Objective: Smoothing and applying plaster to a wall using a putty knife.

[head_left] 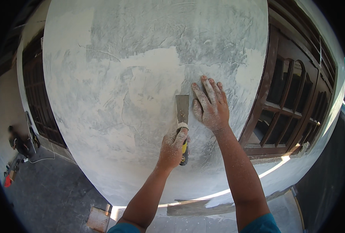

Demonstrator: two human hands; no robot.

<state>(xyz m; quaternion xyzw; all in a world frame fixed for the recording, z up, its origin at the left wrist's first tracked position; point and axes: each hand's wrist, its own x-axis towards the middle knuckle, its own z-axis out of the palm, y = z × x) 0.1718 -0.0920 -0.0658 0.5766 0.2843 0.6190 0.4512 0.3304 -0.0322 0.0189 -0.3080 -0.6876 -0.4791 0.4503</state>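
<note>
My left hand (173, 147) is closed round the yellow and black handle of a putty knife (183, 106). The knife points up, its flat metal blade against or just in front of the wall (153, 85); I cannot tell if it touches. White and grey patches of filler with rough ridges cover that wall. To the right of the blade, my right hand (213, 105) lies flat on the wall with its fingers stretched upward, holding nothing. Pale dust coats both hands.
A dark wooden window frame (285, 97) with glass panes borders the wall on the right. Another dark window (40, 93) is at far left, where a person (17, 141) sits low near a cable. A dusty board (98, 218) lies on the grey floor (60, 194).
</note>
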